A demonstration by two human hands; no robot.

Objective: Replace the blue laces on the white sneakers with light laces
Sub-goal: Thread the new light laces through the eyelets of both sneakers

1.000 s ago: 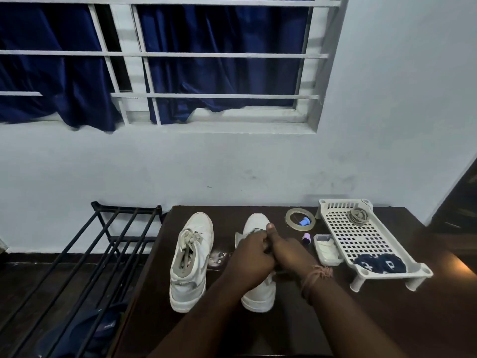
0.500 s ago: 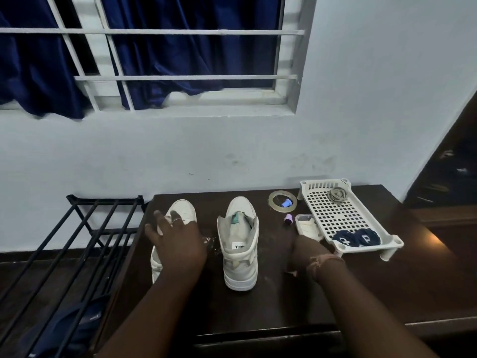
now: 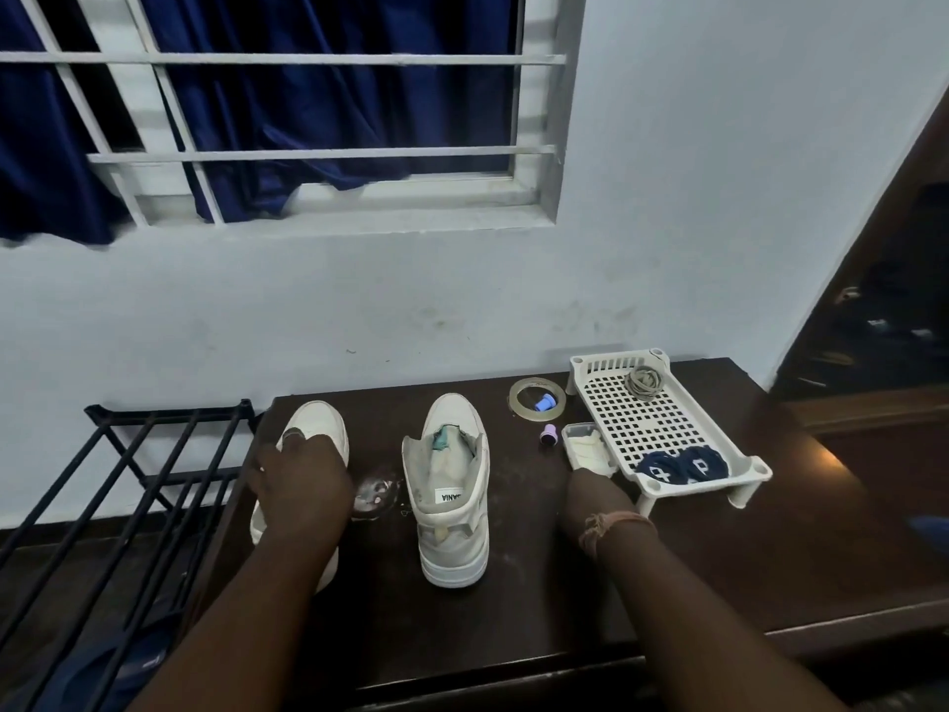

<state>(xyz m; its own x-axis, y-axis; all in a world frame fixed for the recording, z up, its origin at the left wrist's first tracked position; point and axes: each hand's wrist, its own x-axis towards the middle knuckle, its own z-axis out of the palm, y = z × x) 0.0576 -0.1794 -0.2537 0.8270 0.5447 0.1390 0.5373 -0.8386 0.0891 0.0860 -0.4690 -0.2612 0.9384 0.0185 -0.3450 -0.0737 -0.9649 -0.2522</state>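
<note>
Two white sneakers stand on the dark table [image 3: 539, 573], toes toward the wall. My left hand [image 3: 303, 488] lies over the left sneaker [image 3: 318, 421], fingers curled round its upper and hiding its lacing. The right sneaker [image 3: 452, 511] stands alone with no lace, its tongue pulled open. My right hand [image 3: 595, 498] rests on the table beside a small white container [image 3: 588, 447], with its fingers hidden from view. In the white perforated tray [image 3: 662, 423], a coil of light lace [image 3: 644, 381] lies at the far end and rolled blue laces [image 3: 683, 465] at the near end.
A tape ring [image 3: 536, 400] with a blue cap inside it and a purple cap [image 3: 548, 434] lie behind the right sneaker. A clear plastic piece [image 3: 375, 493] sits between the shoes. A black metal rack [image 3: 128, 480] stands left of the table, and a wall with a barred window rises behind it.
Both hands left the right sneaker. My left hand crossed to the left sneaker and closed over it. My right hand drew back to the table near the small container.
</note>
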